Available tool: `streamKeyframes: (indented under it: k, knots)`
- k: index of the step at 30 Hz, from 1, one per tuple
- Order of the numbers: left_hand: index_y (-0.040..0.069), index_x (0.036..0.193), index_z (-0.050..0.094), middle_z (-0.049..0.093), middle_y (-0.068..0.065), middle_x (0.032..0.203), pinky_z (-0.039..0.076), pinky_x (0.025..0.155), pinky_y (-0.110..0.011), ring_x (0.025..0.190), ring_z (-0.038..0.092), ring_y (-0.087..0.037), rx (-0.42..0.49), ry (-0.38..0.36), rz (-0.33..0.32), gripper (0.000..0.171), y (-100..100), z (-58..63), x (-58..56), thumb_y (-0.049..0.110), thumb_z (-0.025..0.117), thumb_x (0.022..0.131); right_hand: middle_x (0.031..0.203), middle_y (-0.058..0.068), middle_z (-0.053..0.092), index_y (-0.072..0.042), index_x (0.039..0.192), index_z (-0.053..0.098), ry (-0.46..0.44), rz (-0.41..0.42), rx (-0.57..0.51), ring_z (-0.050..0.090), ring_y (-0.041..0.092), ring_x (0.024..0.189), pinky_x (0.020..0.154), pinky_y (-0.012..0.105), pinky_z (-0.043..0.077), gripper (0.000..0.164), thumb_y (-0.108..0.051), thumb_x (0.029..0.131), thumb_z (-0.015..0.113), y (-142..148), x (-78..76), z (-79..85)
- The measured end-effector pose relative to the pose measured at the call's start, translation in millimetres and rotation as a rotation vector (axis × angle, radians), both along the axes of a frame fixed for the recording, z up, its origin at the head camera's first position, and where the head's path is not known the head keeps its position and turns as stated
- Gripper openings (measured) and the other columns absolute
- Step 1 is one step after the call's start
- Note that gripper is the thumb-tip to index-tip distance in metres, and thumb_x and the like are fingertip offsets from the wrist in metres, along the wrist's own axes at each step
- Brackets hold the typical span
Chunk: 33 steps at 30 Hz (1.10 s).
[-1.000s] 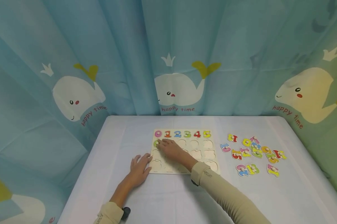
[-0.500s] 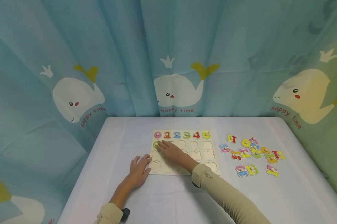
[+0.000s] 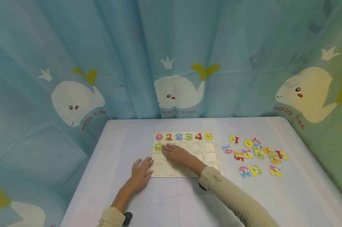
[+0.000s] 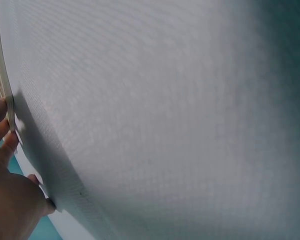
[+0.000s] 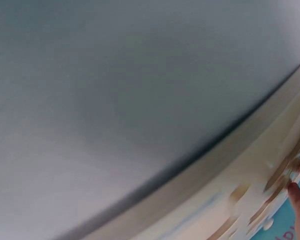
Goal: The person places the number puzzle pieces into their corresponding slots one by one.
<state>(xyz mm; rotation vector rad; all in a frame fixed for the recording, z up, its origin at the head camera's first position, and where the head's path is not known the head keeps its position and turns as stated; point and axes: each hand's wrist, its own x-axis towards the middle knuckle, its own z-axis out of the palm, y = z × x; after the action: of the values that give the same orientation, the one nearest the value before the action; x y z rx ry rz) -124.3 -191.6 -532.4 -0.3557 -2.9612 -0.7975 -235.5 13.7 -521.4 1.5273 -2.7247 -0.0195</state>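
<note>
A pale wooden number puzzle board (image 3: 173, 174) lies on the table, its top row filled with the pieces 0 to 5. A green knobbed number piece (image 3: 158, 147) sits at the left of the second row. Just right of that piece, my right hand (image 3: 178, 155) reaches over the board with fingers extended, and I see nothing in its grasp. The palm side is hidden in the head view. My left hand (image 3: 141, 172) rests on the table, its fingers touching the board's left edge. The left wrist view shows those fingers (image 4: 10, 142) against the board's side.
Several loose number pieces (image 3: 247, 154) lie scattered to the right of the board, some overlapping. A pink and yellow piece (image 3: 275, 171) lies apart at the near right. A blue whale-print curtain (image 3: 125, 63) hangs behind the white table (image 3: 171, 201).
My right hand has drawn back slightly to the right from the green number piece, which now shows fully in its place. My left hand stays at the board's edge.
</note>
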Motion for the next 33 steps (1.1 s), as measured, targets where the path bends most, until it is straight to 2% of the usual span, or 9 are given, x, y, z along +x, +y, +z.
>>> streamKeyframes:
  k: [4, 9, 13, 20, 27, 33]
  knots:
    - [-0.002, 0.126, 0.053, 0.044, -0.015, 0.136, 0.010, 0.101, -0.068, 0.126, 0.027, -0.048, 0.002, 0.014, 0.005, 0.039, 0, -0.5, 0.1, 0.008, 0.060, 0.089, 0.142, 0.007, 0.044, -0.007, 0.135, 0.050, 0.008, 0.038, -0.051, 0.039, 0.024, 0.130, 0.106, 0.035, 0.031, 0.040, -0.006, 0.096, 0.049, 14, -2.4, 1.5]
    - [-0.002, 0.126, 0.052, 0.044, -0.014, 0.136, 0.011, 0.101, -0.067, 0.126, 0.027, -0.047, 0.000, 0.019, 0.002, 0.039, 0, -1.1, -0.2, 0.008, 0.060, 0.089, 0.138, 0.009, 0.048, -0.009, 0.129, 0.057, -0.092, 0.004, -0.143, 0.042, 0.025, 0.128, 0.105, 0.036, 0.031, 0.033, -0.008, 0.096, 0.049, 31, -4.7, 1.8]
    - [-0.002, 0.127, 0.051, 0.044, -0.015, 0.137, 0.010, 0.101, -0.067, 0.126, 0.026, -0.048, -0.003, 0.013, 0.008, 0.040, 0, 0.2, 0.1, 0.008, 0.059, 0.089, 0.132, 0.009, 0.054, -0.010, 0.122, 0.062, -0.127, -0.013, -0.198, 0.047, 0.025, 0.122, 0.101, 0.035, 0.037, 0.030, -0.007, 0.094, 0.052, 41, -5.7, 3.3]
    - [-0.003, 0.126, 0.052, 0.044, -0.016, 0.136, 0.011, 0.101, -0.066, 0.126, 0.026, -0.048, 0.003, 0.009, 0.000, 0.039, 1, 2.2, 0.8, 0.007, 0.059, 0.089, 0.117, 0.009, 0.061, -0.008, 0.113, 0.066, -0.047, -0.034, -0.309, 0.054, 0.025, 0.111, 0.092, 0.037, 0.045, 0.027, -0.005, 0.087, 0.061, 67, -11.6, 2.3]
    - [-0.003, 0.126, 0.052, 0.044, -0.016, 0.136, 0.010, 0.101, -0.066, 0.127, 0.026, -0.048, 0.016, 0.009, 0.003, 0.039, 2, 3.9, 1.5, 0.007, 0.059, 0.089, 0.108, 0.005, 0.063, -0.008, 0.111, 0.067, -0.040, -0.162, -0.359, 0.058, 0.021, 0.103, 0.086, 0.036, 0.049, 0.024, -0.005, 0.087, 0.063, 108, -16.6, 5.5]
    - [-0.003, 0.127, 0.051, 0.044, -0.016, 0.136, 0.009, 0.102, -0.066, 0.127, 0.025, -0.048, 0.012, -0.001, 0.002, 0.039, 3, 3.2, 0.8, 0.006, 0.059, 0.089, 0.101, 0.008, 0.063, -0.005, 0.105, 0.068, 0.006, -0.278, -0.398, 0.059, 0.024, 0.093, 0.077, 0.038, 0.051, 0.022, -0.003, 0.083, 0.068, 155, -22.9, 3.0]
